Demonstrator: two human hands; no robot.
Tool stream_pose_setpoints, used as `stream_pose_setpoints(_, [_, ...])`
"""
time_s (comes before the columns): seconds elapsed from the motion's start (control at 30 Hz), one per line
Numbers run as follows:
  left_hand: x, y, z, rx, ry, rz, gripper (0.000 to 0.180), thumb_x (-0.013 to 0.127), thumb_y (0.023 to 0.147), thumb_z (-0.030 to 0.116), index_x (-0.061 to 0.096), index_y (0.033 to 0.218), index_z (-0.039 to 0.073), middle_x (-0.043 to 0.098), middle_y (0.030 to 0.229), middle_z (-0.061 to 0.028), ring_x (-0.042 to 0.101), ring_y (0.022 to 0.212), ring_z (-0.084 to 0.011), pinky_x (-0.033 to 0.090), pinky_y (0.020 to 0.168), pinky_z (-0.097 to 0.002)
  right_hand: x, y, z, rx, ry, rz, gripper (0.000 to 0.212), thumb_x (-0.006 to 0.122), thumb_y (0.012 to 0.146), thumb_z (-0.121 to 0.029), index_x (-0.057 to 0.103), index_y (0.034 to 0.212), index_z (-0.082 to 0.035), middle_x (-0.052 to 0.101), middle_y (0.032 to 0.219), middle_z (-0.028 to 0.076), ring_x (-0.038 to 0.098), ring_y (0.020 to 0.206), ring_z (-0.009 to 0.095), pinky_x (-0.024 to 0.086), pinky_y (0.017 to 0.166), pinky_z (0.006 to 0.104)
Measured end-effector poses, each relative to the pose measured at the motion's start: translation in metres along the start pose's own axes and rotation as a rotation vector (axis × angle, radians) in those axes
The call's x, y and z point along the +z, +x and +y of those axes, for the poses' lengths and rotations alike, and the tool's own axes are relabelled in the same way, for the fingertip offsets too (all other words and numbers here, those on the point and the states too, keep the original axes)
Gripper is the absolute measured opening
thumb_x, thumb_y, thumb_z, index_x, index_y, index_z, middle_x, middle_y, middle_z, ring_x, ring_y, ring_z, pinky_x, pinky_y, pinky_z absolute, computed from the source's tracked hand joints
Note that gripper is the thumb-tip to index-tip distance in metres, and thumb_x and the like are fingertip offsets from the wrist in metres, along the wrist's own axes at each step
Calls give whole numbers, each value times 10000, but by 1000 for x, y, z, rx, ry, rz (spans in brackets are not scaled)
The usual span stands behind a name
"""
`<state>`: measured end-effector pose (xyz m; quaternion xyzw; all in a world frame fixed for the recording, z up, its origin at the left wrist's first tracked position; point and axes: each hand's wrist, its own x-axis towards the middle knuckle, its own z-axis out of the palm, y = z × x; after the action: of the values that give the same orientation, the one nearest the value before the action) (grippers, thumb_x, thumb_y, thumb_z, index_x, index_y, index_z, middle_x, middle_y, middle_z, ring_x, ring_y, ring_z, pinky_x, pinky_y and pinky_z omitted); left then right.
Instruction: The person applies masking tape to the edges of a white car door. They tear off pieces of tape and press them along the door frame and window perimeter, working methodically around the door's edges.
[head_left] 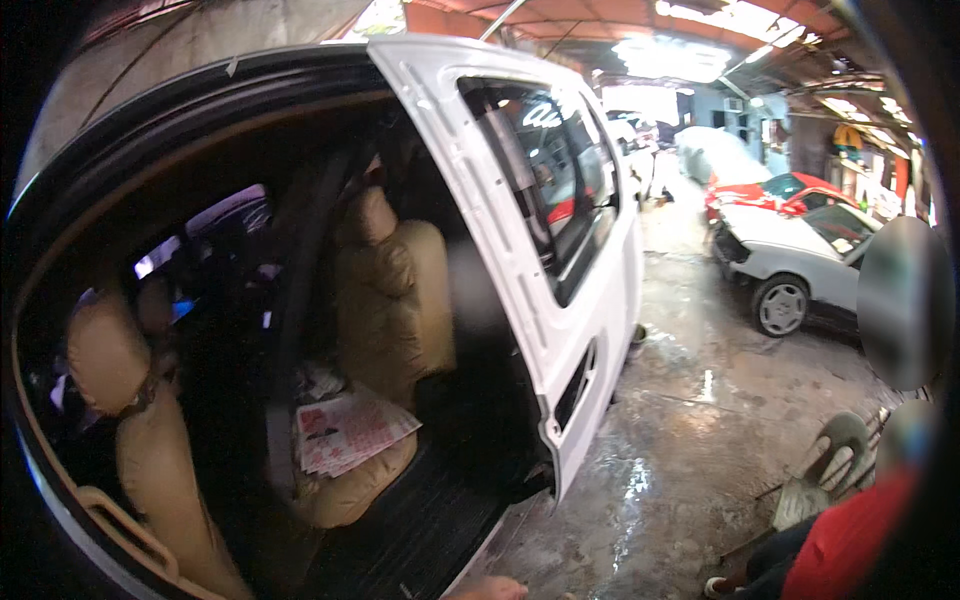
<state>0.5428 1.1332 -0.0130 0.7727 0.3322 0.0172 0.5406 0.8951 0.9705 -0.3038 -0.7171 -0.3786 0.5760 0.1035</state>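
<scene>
At the lower edge only the top of one hand shows, which seems to be my left hand. Its fingers are mostly cut off, so neither their pose nor anything in them can be made out. It is nearest to the sill of a white van's open side doorway. Inside, printed paper sheets lie spread over the cushion of a tan seat. A second tan seat stands at the left. The white sliding door is drawn back to the right. My right hand is out of the picture.
A person in a red top is close by at the lower right, near a grey chair. Beyond the wet-looking floor stand a white car and a red car. A tan grab handle edges the doorway.
</scene>
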Motion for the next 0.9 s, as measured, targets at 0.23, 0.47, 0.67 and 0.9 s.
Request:
stream_pose_setpoints(0.23, [-124,-11,5,-180,-91,525,367,518,1019,310,562,862,-18,539,843,-182,537,803,-339,442,734,-432,-71,156,28,-25,-99,-108,326,534,954,-281,739,1013,-35,757,869,110,721,668,227,590,675,411])
stream_pose_setpoints(0.47, [-198,-33,-64,-336,28,629,359,567,997,318,520,879,-18,536,861,-205,543,805,-327,450,757,-432,-88,170,-14,-141,-514,-191,269,647,931,-203,708,1139,-44,738,1044,110,710,927,242,571,813,393])
stream_pose_setpoints(0.67, [-305,-59,-88,-469,148,801,315,587,968,295,509,971,-10,558,902,-230,586,890,-399,463,831,-461,-20,108,-93,1,-140,-39,278,636,929,-232,710,1121,-45,733,1038,125,705,922,253,561,809,407])
stream_pose_setpoints(0.9, [-414,-54,-198,-315,416,1022,316,624,930,260,578,1142,31,542,1237,-185,498,1205,-384,414,1022,-479,66,74,-148,22,-30,44,293,623,927,-265,712,1100,-46,728,1030,142,700,916,265,549,804,423])
